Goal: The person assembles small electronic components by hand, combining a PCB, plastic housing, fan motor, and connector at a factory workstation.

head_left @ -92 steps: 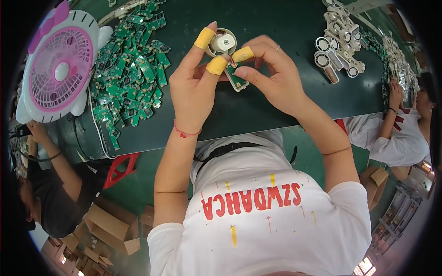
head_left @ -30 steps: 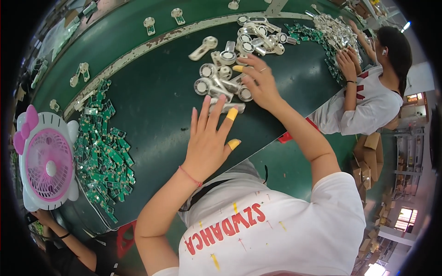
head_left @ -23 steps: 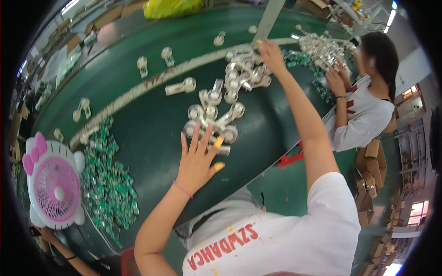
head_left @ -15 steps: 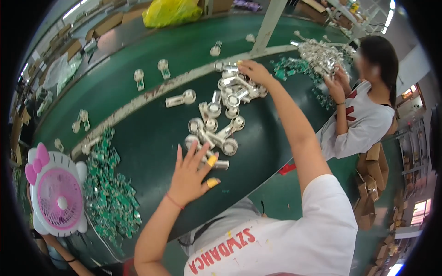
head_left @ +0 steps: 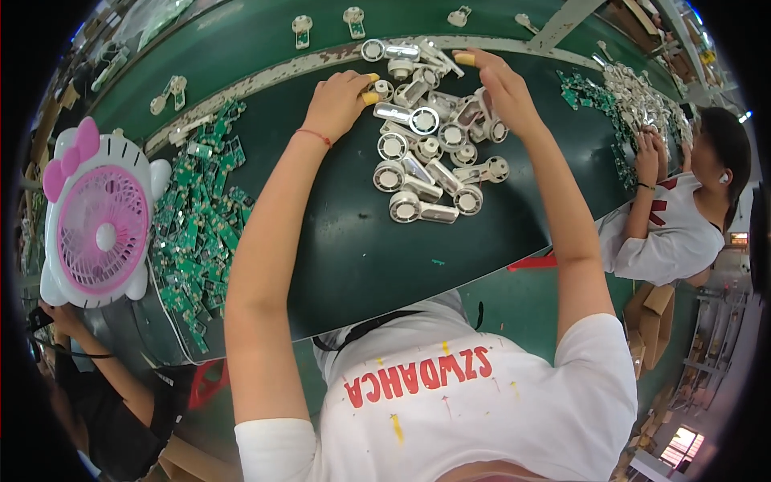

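A heap of white plastic pieces (head_left: 424,120), each with a round head and a flat handle, lies on the dark green table (head_left: 337,265). Several carry shiny silver strips. On the heap's far left side, my left hand (head_left: 337,104) has yellow-wrapped thumb and index finger closed about one white round-headed piece (head_left: 381,91). Its handle is hidden under my fingers. My right hand (head_left: 510,96) is open at the heap's far right side, its fingers along the pieces and a yellow wrap on the index finger.
Green circuit boards (head_left: 197,233) are piled at the left, beside a pink and white fan (head_left: 104,225). Beyond a worn pale rail (head_left: 265,80), loose white pieces (head_left: 302,32) lie on a green surface. A co-worker (head_left: 666,209) handles another pile (head_left: 642,96) at the right.
The view has shifted. My left hand has gone from the heap's near end to its far left, onto a piece that lay apart. My right hand has moved to the heap's right side.
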`<state>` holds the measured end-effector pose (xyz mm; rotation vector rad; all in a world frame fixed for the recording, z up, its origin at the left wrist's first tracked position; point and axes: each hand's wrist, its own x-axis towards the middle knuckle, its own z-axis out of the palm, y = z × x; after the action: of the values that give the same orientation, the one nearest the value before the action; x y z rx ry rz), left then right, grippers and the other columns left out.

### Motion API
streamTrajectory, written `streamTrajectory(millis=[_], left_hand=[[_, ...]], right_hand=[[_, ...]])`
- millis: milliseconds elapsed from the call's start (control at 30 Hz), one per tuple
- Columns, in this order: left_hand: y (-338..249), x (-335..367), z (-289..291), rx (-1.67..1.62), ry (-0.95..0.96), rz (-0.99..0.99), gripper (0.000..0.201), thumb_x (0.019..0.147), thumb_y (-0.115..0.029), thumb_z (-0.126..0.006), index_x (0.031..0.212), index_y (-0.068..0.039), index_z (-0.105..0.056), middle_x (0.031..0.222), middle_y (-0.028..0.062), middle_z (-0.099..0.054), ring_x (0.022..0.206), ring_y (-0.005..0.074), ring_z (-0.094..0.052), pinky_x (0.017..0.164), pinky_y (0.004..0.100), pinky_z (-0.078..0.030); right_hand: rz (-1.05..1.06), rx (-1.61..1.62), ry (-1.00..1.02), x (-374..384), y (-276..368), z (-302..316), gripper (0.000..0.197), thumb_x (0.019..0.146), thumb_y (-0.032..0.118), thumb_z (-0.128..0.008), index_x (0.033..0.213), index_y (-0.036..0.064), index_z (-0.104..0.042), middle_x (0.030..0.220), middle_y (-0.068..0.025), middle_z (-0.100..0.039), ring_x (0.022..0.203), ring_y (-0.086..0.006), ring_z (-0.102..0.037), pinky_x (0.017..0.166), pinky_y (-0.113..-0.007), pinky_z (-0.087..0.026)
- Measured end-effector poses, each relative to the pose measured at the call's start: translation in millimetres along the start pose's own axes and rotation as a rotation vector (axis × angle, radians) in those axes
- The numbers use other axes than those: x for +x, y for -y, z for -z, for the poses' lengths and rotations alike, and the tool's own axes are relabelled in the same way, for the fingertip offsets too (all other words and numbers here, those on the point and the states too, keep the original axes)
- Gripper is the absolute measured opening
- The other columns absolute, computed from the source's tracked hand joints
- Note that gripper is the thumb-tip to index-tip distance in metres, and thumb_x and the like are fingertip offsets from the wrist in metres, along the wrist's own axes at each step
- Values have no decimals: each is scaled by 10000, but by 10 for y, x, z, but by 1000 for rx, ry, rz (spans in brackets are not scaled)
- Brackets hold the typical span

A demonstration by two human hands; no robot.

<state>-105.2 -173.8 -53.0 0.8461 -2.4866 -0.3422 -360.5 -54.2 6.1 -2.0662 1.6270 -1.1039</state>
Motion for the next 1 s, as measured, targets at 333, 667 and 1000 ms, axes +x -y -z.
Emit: streamTrajectory(millis=[333,667,1000], left_hand=[[-249,-1071,699,16,111,231,374,739,-125,-656,1098,-58,-573,955,115,-559,863,296,-575,743,368,-480],[-1022,-1940,798,-441,26,496,705,750,-7,-647,1358,-57,-295,992,134,-609,883,229,-622,733,295,-495],[-960,-2217,980,-711,202,339,749,726,4,-662,1378,-121,-316,1146,117,-560,995,235,-579,845,305,-448]], right_hand=[[518,-313,386,-651,919,-840,293,734,239,-680,979,115,-580,1264,4,-499,1271,-269,-355,1055,-515,-218],[572,-158,202,-821,1452,-1498,239,716,115,-613,955,111,-594,977,-4,-566,981,-188,-521,828,-334,-392],[404,170,477,-931,1430,-1527,147,756,47,-639,893,48,-585,957,-70,-547,976,-234,-510,972,-440,-351]])
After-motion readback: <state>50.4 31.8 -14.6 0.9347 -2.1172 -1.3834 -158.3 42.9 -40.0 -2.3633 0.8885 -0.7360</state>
